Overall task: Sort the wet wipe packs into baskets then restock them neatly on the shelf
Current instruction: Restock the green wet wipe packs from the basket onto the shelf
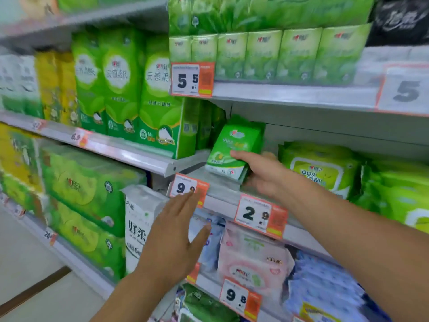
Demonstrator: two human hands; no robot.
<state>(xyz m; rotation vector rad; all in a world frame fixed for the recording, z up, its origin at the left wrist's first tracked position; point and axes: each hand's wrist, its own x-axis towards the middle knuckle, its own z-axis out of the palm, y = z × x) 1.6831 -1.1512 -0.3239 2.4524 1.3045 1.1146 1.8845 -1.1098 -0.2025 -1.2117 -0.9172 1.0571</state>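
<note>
The shelf [294, 95] fills the view, its grey metal tiers running from upper left down to the right behind both hands. Above and to the left of the right hand [264, 175] stand tall green tissue packs [160, 112], upright in a row on a higher tier. Just to the right of that hand lie yellow-green wet wipe packs [322, 170], stacked on the same tier the hand reaches into. Below the right forearm, on the next tier down, sits a pink wipe pack [253, 263], and to the left of the left hand [176, 233] stands a white tissue pack [139, 219]. The right hand holds a small green wet wipe pack [234, 147], thumb across its front face and fingers curled behind it; the pack tilts back and its lower edge rests on or just above the shelf tier, beside the yellow-green packs. The left hand is wide, fingers straight and together, palm turned toward the shelf, holding nothing. Its fingertips reach the lower edge of an orange price tag [185, 187] clipped to the tier's rail; a second price tag [260, 217] hangs under the right wrist.
</note>
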